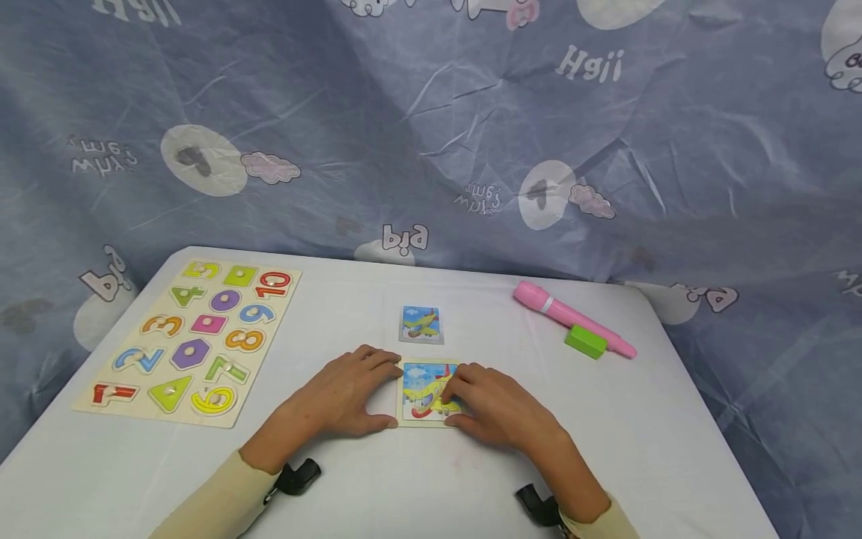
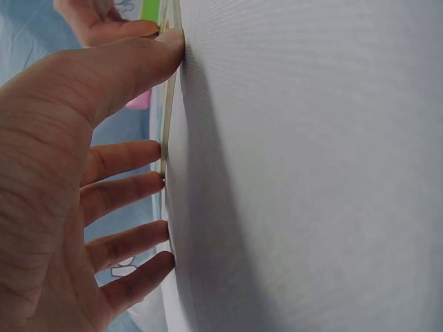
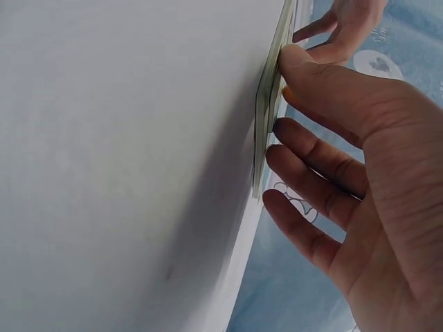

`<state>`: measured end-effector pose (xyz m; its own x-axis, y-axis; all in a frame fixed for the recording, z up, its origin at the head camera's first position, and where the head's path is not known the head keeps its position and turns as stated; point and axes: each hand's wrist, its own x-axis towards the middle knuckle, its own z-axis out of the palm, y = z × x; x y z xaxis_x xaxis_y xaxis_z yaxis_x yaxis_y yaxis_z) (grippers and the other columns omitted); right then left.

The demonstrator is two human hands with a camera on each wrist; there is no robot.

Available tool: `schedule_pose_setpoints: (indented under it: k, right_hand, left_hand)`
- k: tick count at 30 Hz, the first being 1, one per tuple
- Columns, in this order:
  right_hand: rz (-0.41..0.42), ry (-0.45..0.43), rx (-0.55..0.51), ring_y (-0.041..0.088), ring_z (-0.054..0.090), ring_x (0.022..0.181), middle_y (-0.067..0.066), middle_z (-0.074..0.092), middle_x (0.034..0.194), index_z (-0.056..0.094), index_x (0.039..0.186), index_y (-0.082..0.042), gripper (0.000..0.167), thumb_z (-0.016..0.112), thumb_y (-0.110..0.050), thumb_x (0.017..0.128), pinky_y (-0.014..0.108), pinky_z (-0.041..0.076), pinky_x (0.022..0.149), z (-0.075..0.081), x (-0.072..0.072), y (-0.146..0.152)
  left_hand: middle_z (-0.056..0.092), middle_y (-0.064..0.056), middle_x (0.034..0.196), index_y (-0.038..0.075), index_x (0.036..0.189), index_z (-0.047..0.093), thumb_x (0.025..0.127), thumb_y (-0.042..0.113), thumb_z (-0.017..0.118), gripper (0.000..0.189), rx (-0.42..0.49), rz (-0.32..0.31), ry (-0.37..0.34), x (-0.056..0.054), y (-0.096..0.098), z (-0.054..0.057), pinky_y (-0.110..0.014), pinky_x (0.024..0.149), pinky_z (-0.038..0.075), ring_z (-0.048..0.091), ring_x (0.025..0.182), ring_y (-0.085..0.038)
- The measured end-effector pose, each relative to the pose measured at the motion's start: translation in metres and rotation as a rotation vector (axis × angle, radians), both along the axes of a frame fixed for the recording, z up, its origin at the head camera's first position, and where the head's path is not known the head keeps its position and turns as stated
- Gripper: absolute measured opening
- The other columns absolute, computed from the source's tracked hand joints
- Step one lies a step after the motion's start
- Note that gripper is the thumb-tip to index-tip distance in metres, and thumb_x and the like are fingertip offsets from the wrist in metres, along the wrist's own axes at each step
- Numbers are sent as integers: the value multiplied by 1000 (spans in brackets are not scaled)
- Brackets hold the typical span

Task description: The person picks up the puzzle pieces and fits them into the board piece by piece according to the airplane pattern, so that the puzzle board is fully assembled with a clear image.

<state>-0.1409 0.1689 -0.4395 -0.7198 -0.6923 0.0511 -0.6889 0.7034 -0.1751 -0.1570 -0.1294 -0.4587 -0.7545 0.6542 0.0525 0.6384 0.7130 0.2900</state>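
A small square jigsaw puzzle of a yellow airplane fills a pale wooden frame on the table. My left hand rests at the frame's left side. Its thumb touches the near corner, and the other fingers spread along the edge in the left wrist view. From the right, my right hand reaches over the puzzle, its index fingertip on the picture. The right thumb lies at the frame's near edge, with the other fingers loosely bent along its right side. Part of the puzzle's right side is hidden beneath this hand.
Just behind the puzzle lies a small card with a matching airplane picture. A wooden board of numbers and shapes covers the table's left. At the back right, a green block sits against a pink wand-shaped toy. Printed fabric hangs behind.
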Motion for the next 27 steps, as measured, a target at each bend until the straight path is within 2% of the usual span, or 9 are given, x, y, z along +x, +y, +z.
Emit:
schedule_pose_setpoints:
  k: [16,27]
  right_hand:
    - [-16,-28,3,13,63,104,-5,65,114,76,115,-20,30,88,-33,92,36,58,94,4,-1,0]
    - [-17,-21,3,12,62,102,-5,65,111,77,112,-19,20,85,-22,94,36,58,92,1,-3,3]
  left_hand:
    - [57,-2,157,17,144,67,88,58,83,71,9,-4,10,0,0,0,-49,112,50,51,142,-25]
    - [58,-3,156,16,144,67,88,55,84,71,5,3,9,0,1,2,-51,112,51,51,142,-27]
